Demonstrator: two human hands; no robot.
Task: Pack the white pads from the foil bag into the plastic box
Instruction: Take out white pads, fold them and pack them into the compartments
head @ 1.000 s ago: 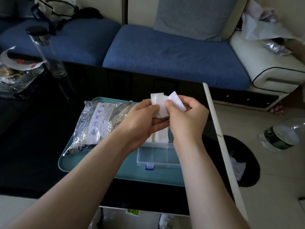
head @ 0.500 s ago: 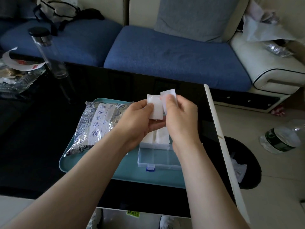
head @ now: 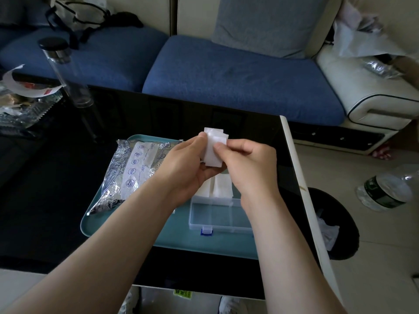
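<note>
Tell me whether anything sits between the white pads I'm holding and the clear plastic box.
Nothing visible does. The left hand and right hand pinch the small white pads above the open clear plastic box.

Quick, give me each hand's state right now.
Left hand: closed, holding the white pads.
Right hand: closed, thumb and fingers pinching the same white pads.

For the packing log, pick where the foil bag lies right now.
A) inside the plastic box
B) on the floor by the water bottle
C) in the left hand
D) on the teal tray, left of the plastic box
D: the foil bag lies flat on the teal tray, left of the clear plastic box; the left hand and right hand hold only white pads.
</note>
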